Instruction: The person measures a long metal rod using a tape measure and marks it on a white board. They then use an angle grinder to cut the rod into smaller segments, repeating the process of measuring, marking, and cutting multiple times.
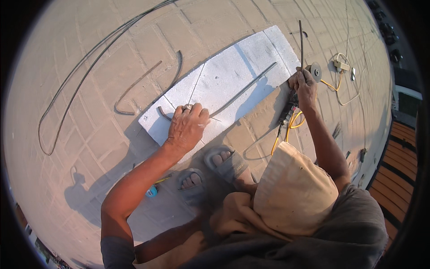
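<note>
A long white slab (233, 67), scored with dark lines, lies across the paving in front of me. Over its lower left part, my left hand (189, 122) has its fingers curled round a bent steel rod (244, 89), whose hooked end shows left of the knuckles. Off the slab's right end, my right hand (305, 87) pinches a short dark steel rod (301, 42) that points away from me. Right beside those fingers is the disc (316, 71) of an angle grinder (286, 117). The hand hides the tool's middle, so whether it also touches the grinder cannot be told.
Two bent rods (136, 87) lie left of the slab, and a long looped rod (74, 85) farther left. A yellow cord (293, 123) runs by the grinder toward a socket block (341, 66). My sandalled feet (227, 162) and a blue tape measure (152, 191) are near the slab's front edge.
</note>
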`<state>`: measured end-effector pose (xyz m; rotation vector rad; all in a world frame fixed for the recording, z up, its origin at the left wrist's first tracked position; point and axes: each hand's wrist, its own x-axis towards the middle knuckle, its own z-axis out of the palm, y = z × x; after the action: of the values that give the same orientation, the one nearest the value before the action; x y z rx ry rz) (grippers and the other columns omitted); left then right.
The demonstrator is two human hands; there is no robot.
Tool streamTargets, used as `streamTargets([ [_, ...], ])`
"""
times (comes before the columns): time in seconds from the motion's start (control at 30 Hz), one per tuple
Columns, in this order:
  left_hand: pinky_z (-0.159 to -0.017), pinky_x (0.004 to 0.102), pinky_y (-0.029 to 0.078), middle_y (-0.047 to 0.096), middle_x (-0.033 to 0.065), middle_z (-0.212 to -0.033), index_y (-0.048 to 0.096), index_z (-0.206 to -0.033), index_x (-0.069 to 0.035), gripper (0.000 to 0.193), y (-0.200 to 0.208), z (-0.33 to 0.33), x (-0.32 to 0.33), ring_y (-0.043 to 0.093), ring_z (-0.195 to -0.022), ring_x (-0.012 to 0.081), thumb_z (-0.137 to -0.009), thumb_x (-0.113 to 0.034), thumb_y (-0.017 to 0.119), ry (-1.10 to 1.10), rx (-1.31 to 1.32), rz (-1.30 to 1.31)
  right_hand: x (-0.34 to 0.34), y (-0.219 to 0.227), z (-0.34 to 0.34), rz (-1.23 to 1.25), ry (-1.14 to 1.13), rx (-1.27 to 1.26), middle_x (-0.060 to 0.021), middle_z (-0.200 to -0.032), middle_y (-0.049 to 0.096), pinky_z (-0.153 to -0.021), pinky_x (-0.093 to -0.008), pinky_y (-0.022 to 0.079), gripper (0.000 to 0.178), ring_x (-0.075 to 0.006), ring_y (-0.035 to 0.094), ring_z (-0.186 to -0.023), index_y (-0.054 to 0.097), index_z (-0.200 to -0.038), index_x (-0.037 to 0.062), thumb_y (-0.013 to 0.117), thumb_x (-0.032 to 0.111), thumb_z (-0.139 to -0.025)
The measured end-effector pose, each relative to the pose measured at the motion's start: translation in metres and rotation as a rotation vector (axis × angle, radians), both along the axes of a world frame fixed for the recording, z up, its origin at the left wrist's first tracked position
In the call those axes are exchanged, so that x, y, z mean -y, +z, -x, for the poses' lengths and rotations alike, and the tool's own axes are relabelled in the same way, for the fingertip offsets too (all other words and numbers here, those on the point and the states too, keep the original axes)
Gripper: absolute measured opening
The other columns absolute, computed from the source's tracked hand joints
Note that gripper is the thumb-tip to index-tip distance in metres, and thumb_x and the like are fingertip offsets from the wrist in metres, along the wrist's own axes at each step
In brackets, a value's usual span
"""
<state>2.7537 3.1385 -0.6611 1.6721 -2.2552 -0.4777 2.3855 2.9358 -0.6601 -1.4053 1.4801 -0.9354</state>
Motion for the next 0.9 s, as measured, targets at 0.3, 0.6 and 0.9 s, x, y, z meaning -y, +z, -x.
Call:
streamTargets([
  [0.3, -0.076, 0.0411, 0.051, 0.064, 0.0120, -0.105, 0.066, -0.111, -0.002, 0.026, 0.019, -0.049, -0.023, 0.068, -0.087, 0.0286, -0.087, -0.010, 0.074, 0.248, -0.193, -0.023, 0.011, 0.027, -0.037, 0.378, 0.891, -0.680, -0.0121, -0.112, 0.063, -0.095, -0.0378, 0.050, 0.023, -0.0293, 0.058, -0.111, 0.073, -0.108, 0.0010, 0.064, -0.001, -0.088],
  [0.6, -0.086, 0.0439, 0.047, 0.061, 0.0071, -0.109, 0.068, -0.113, -0.006, 0.035, 0.013, -0.025, -0.030, 0.063, -0.100, 0.0276, -0.084, -0.022, 0.079, 0.106, -0.158, -0.053, 0.005, -0.008, -0.061, 0.577, 0.991, -0.566, -0.0148, -0.132, 0.060, -0.100, -0.0381, 0.054, 0.036, -0.0312, 0.056, -0.125, 0.072, -0.108, -0.0010, 0.064, -0.015, -0.076],
  [0.9, -0.086, 0.0442, 0.047, 0.062, 0.0093, -0.111, 0.068, -0.113, -0.004, 0.036, 0.014, -0.008, -0.009, 0.064, -0.102, 0.0304, -0.082, -0.016, 0.080, 0.111, -0.215, -0.112, -0.002, 0.004, -0.073, 0.739, 1.041, -1.025, -0.0081, -0.106, 0.058, -0.080, -0.0329, 0.058, 0.025, -0.0209, 0.059, -0.095, 0.071, -0.109, 0.0037, 0.065, 0.011, -0.085],
])
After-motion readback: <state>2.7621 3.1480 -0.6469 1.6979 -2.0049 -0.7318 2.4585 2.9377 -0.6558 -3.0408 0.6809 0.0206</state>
